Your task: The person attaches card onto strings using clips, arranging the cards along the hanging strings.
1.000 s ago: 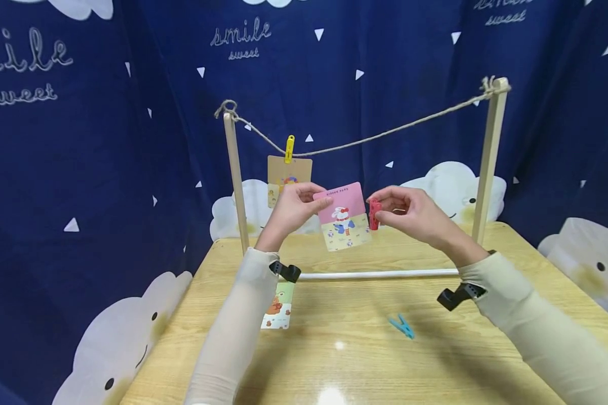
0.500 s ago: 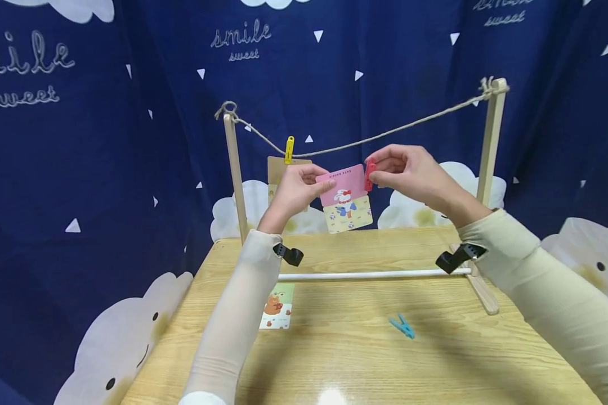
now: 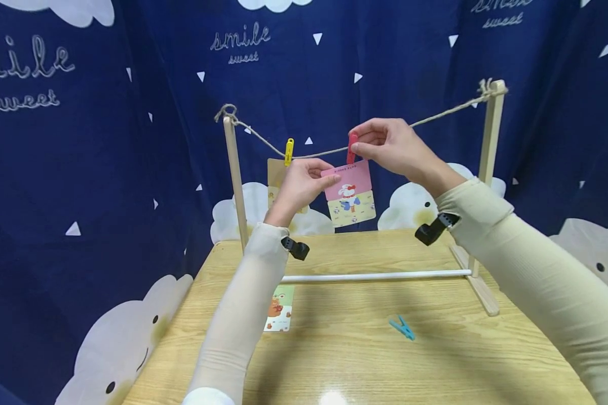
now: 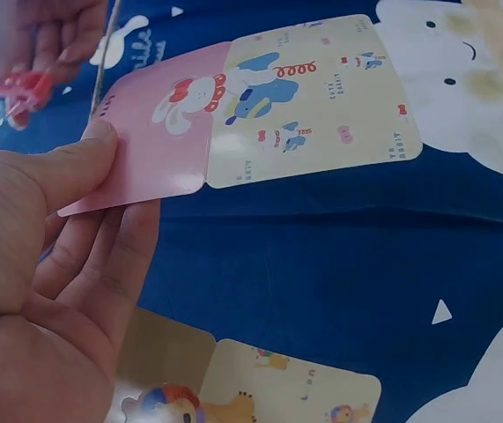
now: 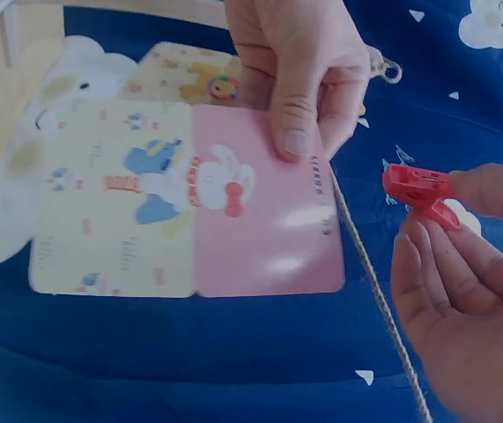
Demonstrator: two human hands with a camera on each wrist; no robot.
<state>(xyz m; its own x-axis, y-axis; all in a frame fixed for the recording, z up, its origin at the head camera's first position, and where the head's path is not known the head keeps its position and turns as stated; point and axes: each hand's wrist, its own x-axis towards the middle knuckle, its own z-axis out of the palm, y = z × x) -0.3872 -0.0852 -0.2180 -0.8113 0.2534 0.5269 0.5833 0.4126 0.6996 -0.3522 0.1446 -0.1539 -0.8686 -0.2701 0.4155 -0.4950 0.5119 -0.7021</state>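
My left hand (image 3: 306,184) pinches a pink and yellow rabbit card (image 3: 352,197) by its upper left corner, thumb in front and fingers behind. The card's top edge lies close to the rope (image 5: 373,273) in the right wrist view. My right hand (image 3: 397,147) pinches a red clothespin (image 5: 417,187) between thumb and fingers, just above the card's top edge and apart from the card in the right wrist view. On the same rope, to the left, a yellow clothespin (image 3: 289,152) holds a tan card (image 3: 276,171), partly hidden behind my left hand.
Two wooden posts (image 3: 491,132) carry the rope, joined low down by a white rod (image 3: 380,276). On the wooden table (image 3: 344,337) lie a blue clothespin (image 3: 402,327) and a green and white bear card (image 3: 281,309), partly covered by my left sleeve. A blue curtain hangs behind.
Both hands have risen toward the rope, bringing the rabbit card up. My right hand has also moved left, carrying the red clothespin from beside the card to above its top edge.
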